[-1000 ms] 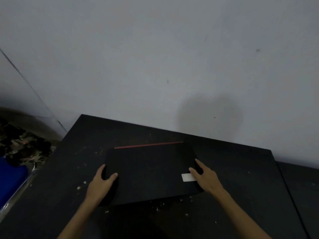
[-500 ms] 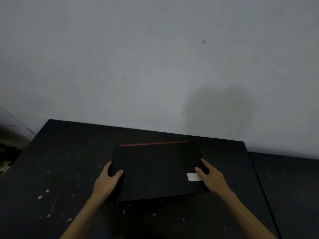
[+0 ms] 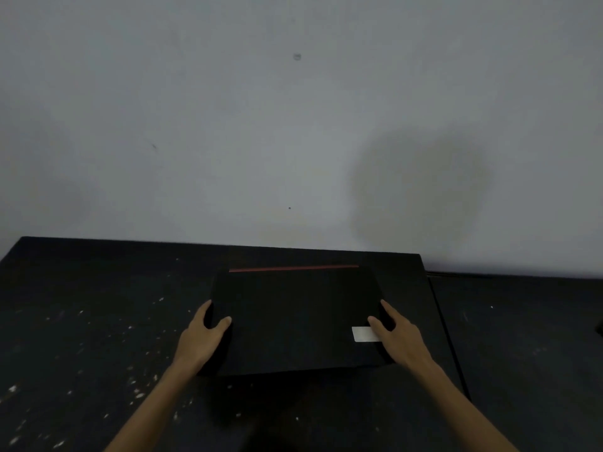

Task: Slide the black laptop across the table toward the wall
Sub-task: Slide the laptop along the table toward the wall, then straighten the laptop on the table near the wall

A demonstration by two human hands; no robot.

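Note:
A closed black laptop [image 3: 293,318] with a red strip along its far edge and a white sticker near its right side lies flat on the black table [image 3: 98,321]. My left hand [image 3: 202,337] grips the laptop's left edge, thumb on the lid. My right hand [image 3: 398,334] grips its right edge, thumb beside the sticker. A narrow band of table shows between the laptop's far edge and the grey wall [image 3: 293,125].
The table top is flecked with white paint spots on the left. A second dark surface [image 3: 522,337] adjoins the table on the right, with a seam between them. My shadow falls on the wall at the right.
The view has swung left to right, so the table's left side now fills more of the frame. Both hands keep the same grip, and the laptop sits closer to the wall edge.

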